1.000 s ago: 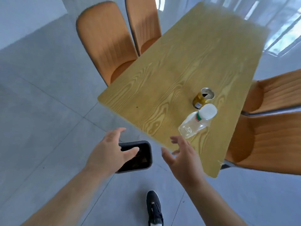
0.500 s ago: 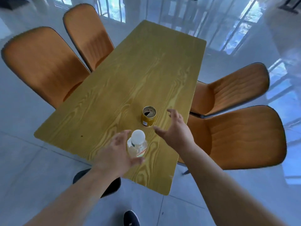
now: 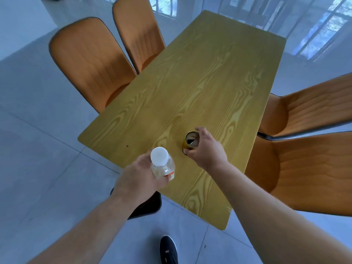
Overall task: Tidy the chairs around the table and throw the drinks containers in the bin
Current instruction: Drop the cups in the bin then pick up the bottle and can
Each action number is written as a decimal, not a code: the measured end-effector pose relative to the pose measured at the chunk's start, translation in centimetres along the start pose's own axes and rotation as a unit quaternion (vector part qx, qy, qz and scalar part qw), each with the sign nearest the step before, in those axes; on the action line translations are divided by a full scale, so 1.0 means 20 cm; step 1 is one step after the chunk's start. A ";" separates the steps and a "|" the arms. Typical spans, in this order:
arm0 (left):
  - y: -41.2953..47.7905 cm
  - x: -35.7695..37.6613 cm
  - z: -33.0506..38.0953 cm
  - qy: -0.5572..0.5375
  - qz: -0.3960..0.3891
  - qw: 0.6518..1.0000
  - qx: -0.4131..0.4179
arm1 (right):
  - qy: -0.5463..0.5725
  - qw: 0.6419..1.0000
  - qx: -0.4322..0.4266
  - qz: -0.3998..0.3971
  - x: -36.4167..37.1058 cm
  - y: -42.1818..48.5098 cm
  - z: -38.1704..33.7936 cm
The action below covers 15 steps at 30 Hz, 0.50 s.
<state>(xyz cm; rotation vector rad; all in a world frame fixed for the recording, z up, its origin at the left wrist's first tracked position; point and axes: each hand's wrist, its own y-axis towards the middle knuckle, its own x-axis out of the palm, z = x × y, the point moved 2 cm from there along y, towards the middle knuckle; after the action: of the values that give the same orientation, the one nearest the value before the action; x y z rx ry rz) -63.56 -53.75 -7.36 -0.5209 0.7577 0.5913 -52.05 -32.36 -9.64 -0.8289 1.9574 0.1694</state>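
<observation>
A clear plastic bottle (image 3: 162, 164) with a white cap is upright in my left hand (image 3: 139, 180), which is closed around its body near the table's near edge. My right hand (image 3: 206, 149) wraps around a gold drinks can (image 3: 191, 141) with an open top, standing on the yellow wood-grain table (image 3: 190, 82). Two orange chairs stand on the left side, the nearer one (image 3: 89, 60) and the farther one (image 3: 139, 33). On the right side are two more, the far one (image 3: 312, 109) and the near one (image 3: 308, 172). All four are pushed against the table.
A black bin (image 3: 147, 205) sits on the grey tiled floor under my left forearm, at the table's near left corner. My dark shoe (image 3: 168, 249) shows at the bottom. Windows reflect in the glossy floor beyond the table.
My left hand has closed on the bottle and brought it nearer to me. My right hand has moved onto the can and wrapped around it. The camera view has shifted.
</observation>
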 end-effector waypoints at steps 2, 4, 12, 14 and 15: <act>-0.06 -0.08 -0.15 0.001 0.018 0.999 -0.035 | 0.003 1.000 -0.024 -0.007 0.12 -0.17 -0.09; -0.14 -0.18 -0.31 0.012 0.040 0.997 -0.063 | 0.010 0.999 -0.038 -0.019 0.24 -0.35 -0.18; -0.70 -0.53 -0.76 0.004 0.093 0.990 -0.108 | 0.043 0.997 -0.060 -0.037 0.54 -0.99 -0.46; -0.84 -0.58 -0.83 -0.013 0.106 0.988 -0.113 | 0.047 0.997 -0.066 -0.019 0.53 -1.08 -0.50; -0.89 -0.60 -0.85 -0.020 0.111 0.987 -0.112 | 0.049 0.996 -0.068 -0.010 0.52 -1.12 -0.52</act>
<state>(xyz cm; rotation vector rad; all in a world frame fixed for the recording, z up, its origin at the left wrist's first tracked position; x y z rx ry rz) -66.90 -80.91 -4.86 -0.6339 0.7207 0.8995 -48.95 -58.82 -7.90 -0.9617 2.0453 0.2578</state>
